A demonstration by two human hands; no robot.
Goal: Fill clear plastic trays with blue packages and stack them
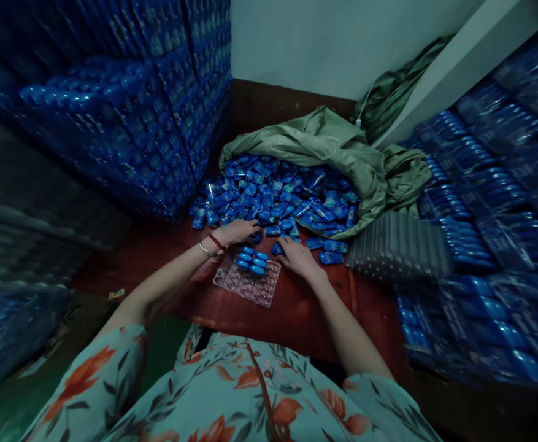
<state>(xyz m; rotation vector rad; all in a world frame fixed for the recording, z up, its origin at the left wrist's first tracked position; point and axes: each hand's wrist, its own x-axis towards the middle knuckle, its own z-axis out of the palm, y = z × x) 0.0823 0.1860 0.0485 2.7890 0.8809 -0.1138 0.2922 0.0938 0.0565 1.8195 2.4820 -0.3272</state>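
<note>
My left hand (238, 232), with a red bead bracelet and a silver bangle at the wrist, is closed at the near edge of a heap of small blue packets (269, 193). A blue packet (256, 237) shows under its fingertips. Opposite it, my right hand (300, 259) has its fingers bent round another blue packet (276, 248). Between and just below the hands lies a clear plastic tray (254, 292) with moulded hollows. Several shiny blue packets (252, 261) sit in two columns in its far part; the nearer hollows hold none.
A green sack (315, 138) lies behind the heap on the red table (315, 310). Stacked empty trays (397, 248) stand at the right. Tall stacks of filled blue trays rise at the left (158, 116) and right (494, 202). A pale wall is behind.
</note>
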